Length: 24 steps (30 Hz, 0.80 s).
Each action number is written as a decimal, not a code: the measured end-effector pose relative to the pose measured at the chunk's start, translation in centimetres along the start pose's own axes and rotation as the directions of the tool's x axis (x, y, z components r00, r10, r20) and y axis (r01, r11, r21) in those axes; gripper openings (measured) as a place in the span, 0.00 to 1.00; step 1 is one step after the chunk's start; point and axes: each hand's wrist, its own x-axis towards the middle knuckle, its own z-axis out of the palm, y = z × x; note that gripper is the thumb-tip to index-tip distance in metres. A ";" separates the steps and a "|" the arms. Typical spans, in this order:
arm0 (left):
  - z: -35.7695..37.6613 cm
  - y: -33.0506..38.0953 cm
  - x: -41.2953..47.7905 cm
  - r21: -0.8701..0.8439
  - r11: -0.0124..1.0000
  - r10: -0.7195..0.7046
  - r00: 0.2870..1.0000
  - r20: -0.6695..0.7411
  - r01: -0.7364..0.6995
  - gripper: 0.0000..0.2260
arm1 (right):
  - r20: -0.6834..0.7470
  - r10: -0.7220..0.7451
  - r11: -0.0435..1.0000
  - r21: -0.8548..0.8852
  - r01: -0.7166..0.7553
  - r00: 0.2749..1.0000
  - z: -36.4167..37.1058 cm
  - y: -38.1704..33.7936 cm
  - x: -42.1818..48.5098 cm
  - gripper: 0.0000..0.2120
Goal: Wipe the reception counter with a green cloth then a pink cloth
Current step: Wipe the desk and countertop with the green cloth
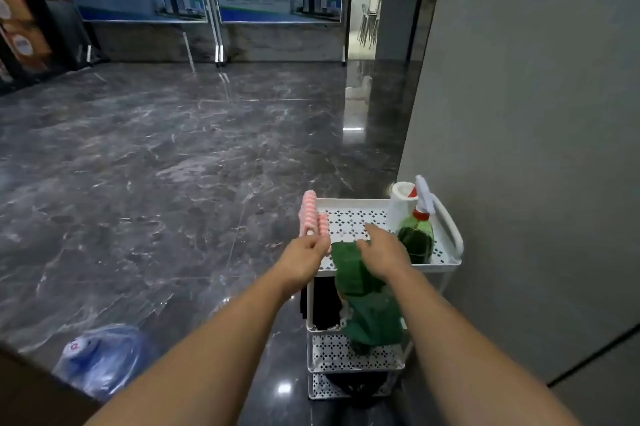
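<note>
Green cloth (360, 280), a dark, soft rag, hangs over the near rim of the top tray of a white perforated three-tier plastic cart (349, 203), and its long end trails down in front of the middle shelf. The right hand (386, 247) lies on the top of the green cloth where it crosses the rim. Its thumb presses into the fabric, its fingers reach forward over the tray, and the cloth is gripped under the palm. The left hand (304, 254) is just beside it at the tray's near left corner, with its fingers curled. Its fingertips sit between the edge of the green cloth and the lower end of a pink-and-white striped cloth (309, 211); whether it has hold of either one I cannot tell.

That pink-and-white striped cloth is folded over the tray's left rim. At the tray's right end stand a green spray bottle with a red collar and a pale trigger (417, 238) and, just behind it, a white paper roll (400, 204). Something black (323, 304) sits on the middle shelf behind the hanging cloth.

The cart stands on a dark glossy marble floor (173, 166), close beside a plain grey wall (536, 114). A blue translucent water jug (100, 360) lies on the floor to the lower left.
</note>
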 end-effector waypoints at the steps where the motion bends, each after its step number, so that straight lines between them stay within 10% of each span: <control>1: 0.5 -0.1 0.7 -0.003 1.000 0.004 1.000 0.008 -0.004 0.16 | -0.006 0.028 1.000 -0.001 -0.028 1.000 0.1 0.4 0.7 0.21; 24: 1.5 -1.4 4.4 0.037 0.999 -0.030 0.999 0.020 0.029 0.19 | 0.092 0.138 0.983 -0.135 -0.125 0.986 3.4 2.1 8.2 0.11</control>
